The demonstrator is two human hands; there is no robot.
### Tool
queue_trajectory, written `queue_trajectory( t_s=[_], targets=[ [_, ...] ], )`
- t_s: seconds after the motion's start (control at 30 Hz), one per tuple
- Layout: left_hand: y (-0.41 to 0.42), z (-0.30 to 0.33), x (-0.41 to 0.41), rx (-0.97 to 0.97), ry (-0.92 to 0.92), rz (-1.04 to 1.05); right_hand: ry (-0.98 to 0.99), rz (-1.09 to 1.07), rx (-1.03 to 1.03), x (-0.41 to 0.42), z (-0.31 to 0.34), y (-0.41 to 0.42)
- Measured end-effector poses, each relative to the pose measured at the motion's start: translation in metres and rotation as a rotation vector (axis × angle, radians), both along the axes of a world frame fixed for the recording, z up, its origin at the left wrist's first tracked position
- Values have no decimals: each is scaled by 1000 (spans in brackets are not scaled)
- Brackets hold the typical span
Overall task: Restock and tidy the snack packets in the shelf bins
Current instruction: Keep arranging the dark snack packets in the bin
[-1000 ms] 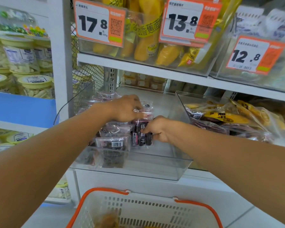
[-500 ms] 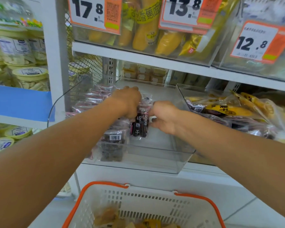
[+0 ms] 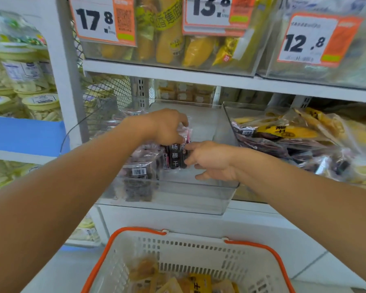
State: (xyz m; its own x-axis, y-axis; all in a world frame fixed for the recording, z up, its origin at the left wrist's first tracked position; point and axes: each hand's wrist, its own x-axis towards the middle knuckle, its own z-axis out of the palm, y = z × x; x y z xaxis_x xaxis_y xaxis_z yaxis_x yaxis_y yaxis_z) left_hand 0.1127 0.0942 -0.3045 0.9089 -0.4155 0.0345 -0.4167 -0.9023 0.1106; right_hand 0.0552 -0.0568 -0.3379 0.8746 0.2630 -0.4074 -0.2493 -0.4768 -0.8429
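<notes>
- Inside the clear bin [image 3: 178,199] on the lower shelf: a row of dark snack packets [image 3: 138,168] standing along its left side, barcode labels facing forward, right half of the bin floor bare.
- At the front of that row: one upright dark packet [image 3: 175,155] with white characters down its face, held between both hands.
- Left hand [image 3: 166,126] over the top of the row, fingers curled down onto the pink-edged packet tops, gripping them together.
- Right hand [image 3: 211,160] just beside the upright packet, thumb and forefinger pinching its right edge, remaining fingers loose and pointing toward the bin's front wall.
- To the right, touching the clear bin: a second bin [image 3: 227,115] piled with yellow and dark packets [image 3: 287,132] lying flat and tilted.
- On the shelf above: yellow fruit packets [image 3: 171,39] behind orange-and-white price tags [image 3: 103,20] reading 17.8, 13.8 and 12.8.
- On the far left: tubs with pale lids [image 3: 42,102] stacked on a blue-edged shelf.
- Below, near the bottom edge: a white basket with an orange rim [image 3: 135,230], holding a few yellow and tan packets [image 3: 199,282], blurred.
</notes>
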Motion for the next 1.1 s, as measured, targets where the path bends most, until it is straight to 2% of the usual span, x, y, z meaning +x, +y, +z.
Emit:
queue_trajectory(
  t_s=[0.1,0.13,0.2,0.27,0.3,0.37,0.4,0.5,0.57,0.67,0.73,0.83,1.0,1.1],
  targets=[
    [-6,7,-8,117,-56,-22,-186,2,-27,-13,13,-5],
    [-9,11,-11,134,-91,-46,-291,31,-50,-21,20,-10],
    [-19,23,-23,120,-161,-117,-621,90,-189,-43,36,-28],
    [-35,34,-40,43,-206,-204,-911,101,-465,-68,48,-54],
    [-45,37,-51,-14,-235,-238,-995,70,-673,-79,53,-70],
    [-66,37,-71,-134,-310,-283,-1047,-46,-1060,-98,64,-102],
    [-76,34,-77,-184,-340,-306,-1044,-125,-1144,-102,69,-118],
    [-103,23,-86,-298,-292,-305,-1089,-277,-1109,-100,78,-165],
    [-120,16,-85,-345,-232,-283,-1040,-350,-1146,-95,72,-190],
    [-144,7,-74,-296,-233,-365,-937,-441,-1098,-85,52,-216],
    [-158,6,-64,-271,-216,-407,-929,-436,-915,-80,44,-225],
    [-177,9,-49,-247,-142,-343,-974,-335,-706,-71,40,-230],
    [-205,20,-36,-170,-48,-144,-1090,-233,-737,-58,39,-232],
    [-210,22,-28,-101,0,-93,-1054,-297,-636,-50,38,-230]
  ],
)
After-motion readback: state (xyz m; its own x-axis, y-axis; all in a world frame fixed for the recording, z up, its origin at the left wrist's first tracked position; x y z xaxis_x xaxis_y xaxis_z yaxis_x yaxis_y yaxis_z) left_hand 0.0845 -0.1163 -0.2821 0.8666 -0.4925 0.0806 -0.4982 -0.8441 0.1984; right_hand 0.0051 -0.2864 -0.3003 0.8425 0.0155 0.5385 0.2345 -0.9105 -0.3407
